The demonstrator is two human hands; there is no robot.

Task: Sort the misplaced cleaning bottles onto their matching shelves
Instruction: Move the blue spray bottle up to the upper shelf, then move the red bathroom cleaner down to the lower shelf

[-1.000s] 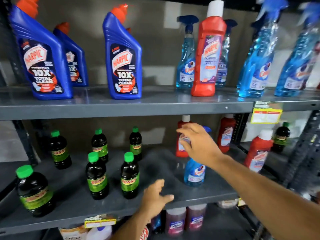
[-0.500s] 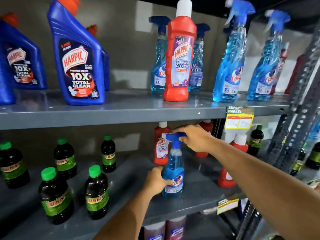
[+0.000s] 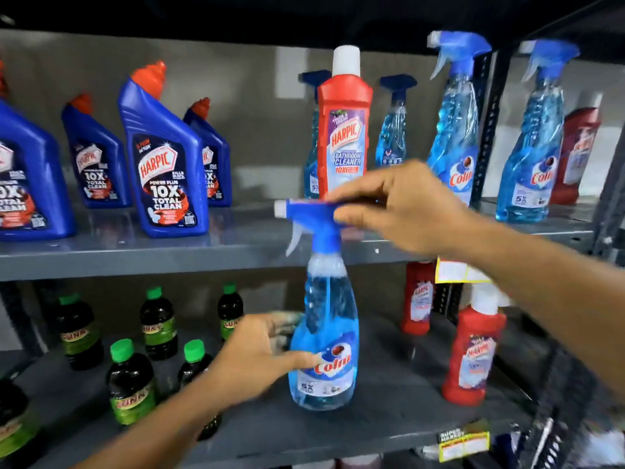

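Observation:
A blue Colin spray bottle (image 3: pixel 326 336) is held upright in front of the shelves, its base level with the lower shelf (image 3: pixel 389 421). My left hand (image 3: pixel 260 357) grips its lower body from the left. My right hand (image 3: pixel 402 204) pinches the back of its blue trigger head. A red Harpic bathroom cleaner bottle (image 3: pixel 345 130) stands on the upper shelf (image 3: pixel 135 258) among other blue Colin spray bottles (image 3: pixel 456 130). Red Harpic bottles (image 3: pixel 473 353) stand on the lower shelf at the right.
Blue Harpic toilet cleaner bottles (image 3: pixel 165 170) fill the upper shelf's left side. Several dark bottles with green caps (image 3: pixel 130 384) stand on the lower shelf's left. A black perforated upright (image 3: pixel 487 130) divides the shelving at the right. Price tags (image 3: pixel 463 441) hang on the shelf edges.
The blue spray bottle has been lifted off the lower shelf, with both hands on it. The view has moved closer and tilted upward.

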